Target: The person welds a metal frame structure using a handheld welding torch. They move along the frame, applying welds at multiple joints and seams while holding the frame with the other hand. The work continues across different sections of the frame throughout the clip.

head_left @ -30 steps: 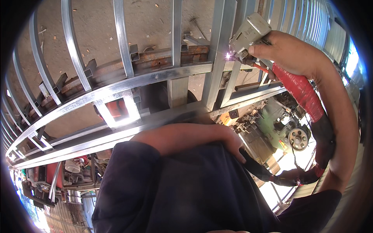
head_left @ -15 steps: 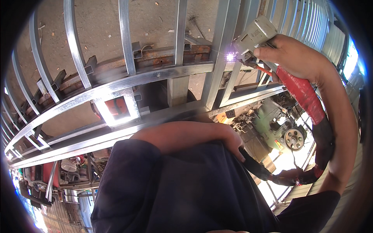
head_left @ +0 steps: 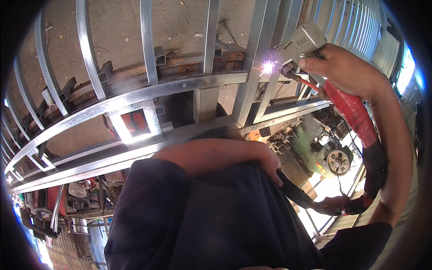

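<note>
My right hand (head_left: 344, 67) is closed round a grey, boxy welding gun (head_left: 302, 44) at the upper right. Its nozzle (head_left: 288, 69) points left at a silver metal post (head_left: 252, 72). A bright violet-white arc with sparks (head_left: 268, 67) glows between the nozzle and the post. From the gun a thick cable (head_left: 344, 101), wrapped in red and then black, loops down under my right forearm. My left arm crosses in front of my body. The left hand (head_left: 271, 166) is closed on the cable's black lower part (head_left: 294, 191), with most of its fingers hidden.
A silver frame of square tubes (head_left: 175, 87) with upright bars (head_left: 147, 45) spans the left and middle. Beneath it lies a rusty beam (head_left: 180, 65). A green machine with a spoked wheel (head_left: 338, 162) stands at lower right. Mixed gear (head_left: 83, 193) fills the lower left.
The welding gun and my right hand have shifted slightly right and down. The arc looks larger, with more sparks. My left hand keeps its place on the cable.
</note>
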`<state>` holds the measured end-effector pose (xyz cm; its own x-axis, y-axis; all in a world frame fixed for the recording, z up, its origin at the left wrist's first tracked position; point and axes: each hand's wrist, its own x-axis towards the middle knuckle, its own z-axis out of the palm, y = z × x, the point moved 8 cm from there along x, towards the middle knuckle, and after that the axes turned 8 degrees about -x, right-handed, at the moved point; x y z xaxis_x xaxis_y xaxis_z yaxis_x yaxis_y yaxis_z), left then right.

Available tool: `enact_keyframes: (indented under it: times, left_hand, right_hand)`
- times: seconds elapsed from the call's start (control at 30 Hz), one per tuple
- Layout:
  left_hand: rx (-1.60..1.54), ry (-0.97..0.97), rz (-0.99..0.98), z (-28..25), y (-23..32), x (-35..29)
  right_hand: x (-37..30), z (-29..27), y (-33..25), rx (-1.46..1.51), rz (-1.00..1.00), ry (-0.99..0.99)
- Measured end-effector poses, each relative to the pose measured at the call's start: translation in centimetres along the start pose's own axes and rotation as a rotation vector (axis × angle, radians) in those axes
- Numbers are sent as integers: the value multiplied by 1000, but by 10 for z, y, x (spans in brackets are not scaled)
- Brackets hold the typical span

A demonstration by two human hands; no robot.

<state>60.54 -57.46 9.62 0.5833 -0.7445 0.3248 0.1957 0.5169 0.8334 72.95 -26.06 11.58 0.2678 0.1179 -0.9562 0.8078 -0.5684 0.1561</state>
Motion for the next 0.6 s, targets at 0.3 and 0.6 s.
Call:
enact_keyframes:
  times: [0.3, 0.6]
  left_hand:
    - [27, -18, -32, -3, 5, -4]
    - [12, -43, -30, -3, 2, 3]
  right_hand:
    - [4, -4, 8, -121, -124, 41]
    - [-4, 0, 6, -21, -41, -40]
